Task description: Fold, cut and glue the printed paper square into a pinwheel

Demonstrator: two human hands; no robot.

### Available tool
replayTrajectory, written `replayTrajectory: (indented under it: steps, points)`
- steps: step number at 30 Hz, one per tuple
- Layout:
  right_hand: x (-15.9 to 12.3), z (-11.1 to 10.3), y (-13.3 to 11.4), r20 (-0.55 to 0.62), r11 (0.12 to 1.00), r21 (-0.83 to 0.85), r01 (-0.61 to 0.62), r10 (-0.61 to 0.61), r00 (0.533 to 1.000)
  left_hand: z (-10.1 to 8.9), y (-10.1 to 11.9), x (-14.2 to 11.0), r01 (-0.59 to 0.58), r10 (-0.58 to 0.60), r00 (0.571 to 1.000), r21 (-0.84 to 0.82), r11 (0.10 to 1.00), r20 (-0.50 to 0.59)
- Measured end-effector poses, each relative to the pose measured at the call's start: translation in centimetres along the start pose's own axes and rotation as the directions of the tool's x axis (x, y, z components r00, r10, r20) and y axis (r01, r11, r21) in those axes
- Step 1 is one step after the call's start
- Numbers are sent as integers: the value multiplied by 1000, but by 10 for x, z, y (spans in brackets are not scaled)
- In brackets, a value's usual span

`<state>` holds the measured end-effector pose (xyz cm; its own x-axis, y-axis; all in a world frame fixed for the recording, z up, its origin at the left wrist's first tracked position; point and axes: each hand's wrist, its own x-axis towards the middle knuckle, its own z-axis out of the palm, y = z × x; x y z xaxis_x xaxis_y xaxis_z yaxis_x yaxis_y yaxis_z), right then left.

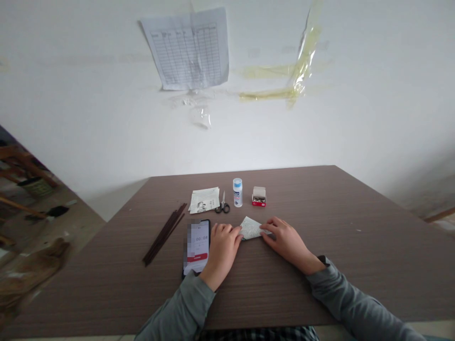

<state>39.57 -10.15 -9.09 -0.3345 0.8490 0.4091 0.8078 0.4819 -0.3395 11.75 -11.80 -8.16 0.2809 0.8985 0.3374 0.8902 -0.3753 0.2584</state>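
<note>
A small folded piece of paper (pixel 250 227) lies on the brown table (pixel 320 246) between my two hands. My left hand (pixel 223 248) rests beside its left edge, fingers curled, fingertips touching the paper. My right hand (pixel 286 241) lies on the table at the paper's right, fingers pressed on its right corner. A phone (pixel 196 246) with a lit screen lies just left of my left hand.
A bundle of thin dark sticks (pixel 164 233) lies left of the phone. Farther back are folded papers (pixel 204 199), small scissors (pixel 222 204), a glue bottle (pixel 237 192) and a small box of clips (pixel 259 196). A white wall rises behind the table.
</note>
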Motion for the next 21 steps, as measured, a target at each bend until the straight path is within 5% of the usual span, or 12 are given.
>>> replayTrajectory:
  steps: [21]
  points:
    - [3,-7,-11,15,999,30,-25,25,1000,-4,11,0,96,-96,995,27,995,-14]
